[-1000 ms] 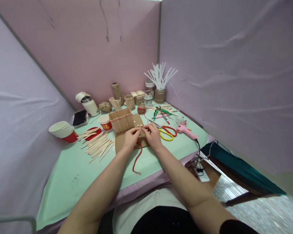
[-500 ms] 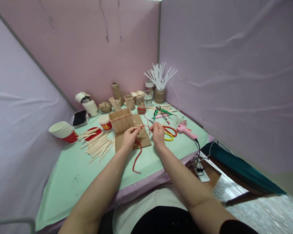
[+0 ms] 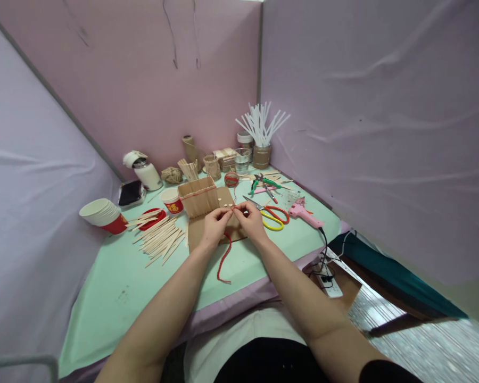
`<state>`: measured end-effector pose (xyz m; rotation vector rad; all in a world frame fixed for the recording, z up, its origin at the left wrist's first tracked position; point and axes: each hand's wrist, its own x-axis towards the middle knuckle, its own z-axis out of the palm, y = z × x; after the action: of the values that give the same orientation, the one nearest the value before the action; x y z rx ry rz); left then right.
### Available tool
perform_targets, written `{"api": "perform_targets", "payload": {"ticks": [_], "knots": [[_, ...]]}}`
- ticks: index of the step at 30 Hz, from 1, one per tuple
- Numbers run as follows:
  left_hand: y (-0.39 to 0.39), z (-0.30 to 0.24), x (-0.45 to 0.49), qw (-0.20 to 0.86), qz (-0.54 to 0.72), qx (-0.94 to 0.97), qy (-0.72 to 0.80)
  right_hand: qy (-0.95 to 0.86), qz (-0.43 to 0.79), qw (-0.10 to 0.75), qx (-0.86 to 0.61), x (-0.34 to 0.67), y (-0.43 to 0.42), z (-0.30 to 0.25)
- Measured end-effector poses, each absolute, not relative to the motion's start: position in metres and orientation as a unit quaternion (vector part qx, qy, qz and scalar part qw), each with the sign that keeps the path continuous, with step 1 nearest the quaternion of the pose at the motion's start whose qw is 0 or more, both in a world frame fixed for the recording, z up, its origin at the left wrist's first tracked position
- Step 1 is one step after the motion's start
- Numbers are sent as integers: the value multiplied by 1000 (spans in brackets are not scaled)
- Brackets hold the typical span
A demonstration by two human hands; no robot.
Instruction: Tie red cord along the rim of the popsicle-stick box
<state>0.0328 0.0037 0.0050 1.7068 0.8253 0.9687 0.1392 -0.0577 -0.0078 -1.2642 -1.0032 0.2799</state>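
My left hand (image 3: 215, 224) and my right hand (image 3: 251, 220) meet fingertip to fingertip over a piece of brown cardboard (image 3: 197, 234). Both pinch a red braided yarn cord (image 3: 224, 259), whose loose end hangs below my left hand onto the green tablecloth. A thin red strand runs from the fingers back to a ball of red yarn (image 3: 231, 180). Behind my left hand, a box made of craft sticks (image 3: 198, 197) stands on the cardboard with a red line along its upper edge. Scissors with red and yellow handles (image 3: 273, 219) lie right of my right hand.
Loose wooden sticks (image 3: 162, 242) and stacked paper cups (image 3: 104, 215) are at the left. A pink glue gun (image 3: 305, 215) with its cord lies near the right edge, green-handled pliers (image 3: 259, 183) behind the scissors. Jars, twine and white sticks (image 3: 260, 125) line the back.
My right hand has moved left to meet my left hand, closing the gap where the cord was stretched between them. The scissors' handles are now less covered.
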Motion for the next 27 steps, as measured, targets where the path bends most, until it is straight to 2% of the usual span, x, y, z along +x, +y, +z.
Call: {"api": "perform_targets", "payload": {"ticks": [13,27], "knots": [[2,5,32,446,386,734,336,-448,170,677,-558,137,-58,-7],[-4,7,31,345,403,790,309,-512,48,592,-620,137,-58,-14]]}}
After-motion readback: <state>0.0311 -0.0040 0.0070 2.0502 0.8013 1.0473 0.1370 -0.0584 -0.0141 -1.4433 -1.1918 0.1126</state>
